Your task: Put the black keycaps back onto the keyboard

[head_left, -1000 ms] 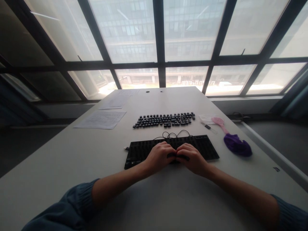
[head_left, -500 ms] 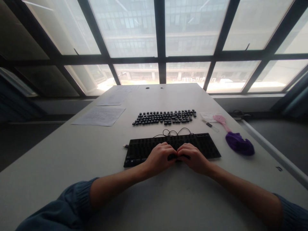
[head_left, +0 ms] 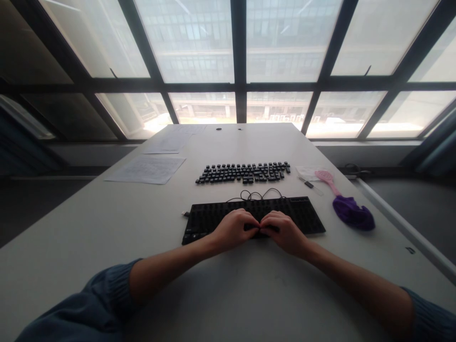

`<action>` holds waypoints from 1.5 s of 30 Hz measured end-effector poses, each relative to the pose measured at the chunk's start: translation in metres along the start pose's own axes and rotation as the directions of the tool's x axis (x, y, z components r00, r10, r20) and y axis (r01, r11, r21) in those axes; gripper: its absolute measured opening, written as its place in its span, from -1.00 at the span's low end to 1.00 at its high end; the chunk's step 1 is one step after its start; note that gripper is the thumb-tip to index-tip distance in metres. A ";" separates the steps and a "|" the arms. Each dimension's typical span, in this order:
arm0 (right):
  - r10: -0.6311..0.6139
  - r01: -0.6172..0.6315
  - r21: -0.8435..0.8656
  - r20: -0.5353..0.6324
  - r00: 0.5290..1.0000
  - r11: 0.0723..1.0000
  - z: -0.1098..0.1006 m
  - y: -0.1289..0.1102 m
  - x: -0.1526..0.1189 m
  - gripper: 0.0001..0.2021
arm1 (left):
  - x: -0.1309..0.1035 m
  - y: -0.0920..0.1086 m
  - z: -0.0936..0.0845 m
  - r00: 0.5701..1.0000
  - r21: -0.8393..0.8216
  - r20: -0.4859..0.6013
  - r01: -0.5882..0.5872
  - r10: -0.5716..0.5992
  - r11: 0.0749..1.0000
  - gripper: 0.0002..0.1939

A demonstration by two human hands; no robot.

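In the head view, the black keyboard lies just below the centre of the frame, under rows of loose keycaps. The left hand and right hand curl narrow over its near edge, fingertips meeting; whether they pinch anything cannot be told. Close fingertip work on the keyboard appears in hand, calling for small, steady finger pressure next.

A person's left hand and right hand came together at the fingertips over a black keyboard on a white table. Loose black keycaps lay in rows beyond, between paper sheets and a purple cloth.
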State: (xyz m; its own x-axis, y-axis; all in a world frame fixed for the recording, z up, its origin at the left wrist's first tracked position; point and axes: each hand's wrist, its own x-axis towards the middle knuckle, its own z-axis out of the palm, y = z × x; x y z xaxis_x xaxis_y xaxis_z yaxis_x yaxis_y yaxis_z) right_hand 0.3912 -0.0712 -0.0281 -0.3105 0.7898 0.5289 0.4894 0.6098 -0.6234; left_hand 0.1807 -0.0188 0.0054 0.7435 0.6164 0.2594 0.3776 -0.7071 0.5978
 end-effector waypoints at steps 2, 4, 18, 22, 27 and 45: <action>0.003 -0.003 0.015 0.006 1.000 1.000 0.000 0.000 0.000 -0.93 | 0.000 0.000 -0.001 1.000 -0.015 0.001 0.000 0.000 1.000 -0.88; -0.001 0.000 0.018 0.005 1.000 1.000 0.000 0.000 0.000 -0.92 | 0.000 -0.001 0.000 1.000 -0.025 -0.015 -0.002 0.002 1.000 -0.89; 0.015 -0.017 0.033 0.069 0.998 0.999 -0.003 0.002 0.000 -0.89 | 0.001 -0.003 0.005 0.997 -0.145 -0.032 0.059 -0.065 0.988 -0.93; 0.004 -0.006 0.027 0.075 0.997 1.000 -0.003 0.001 0.000 -0.87 | 0.000 -0.005 0.006 0.998 -0.115 -0.042 0.037 -0.043 0.993 -0.93; -0.054 0.055 -0.008 0.081 0.995 0.998 -0.001 0.002 -0.001 -0.91 | -0.004 -0.008 0.009 0.997 -0.052 -0.073 -0.042 0.038 0.998 -0.96; -0.227 0.240 -0.143 0.097 0.969 0.960 -0.002 0.000 0.002 -0.75 | -0.014 -0.007 0.018 0.974 0.082 -0.137 -0.168 0.178 0.982 -0.93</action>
State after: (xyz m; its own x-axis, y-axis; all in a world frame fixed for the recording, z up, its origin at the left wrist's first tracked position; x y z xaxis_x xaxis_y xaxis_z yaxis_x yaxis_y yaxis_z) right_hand 0.3918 -0.0700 -0.0258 -0.4915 0.6329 0.5982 0.5121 0.7656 -0.3893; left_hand 0.1772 -0.0284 -0.0158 0.7160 0.5221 0.4634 0.2914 -0.8268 0.4812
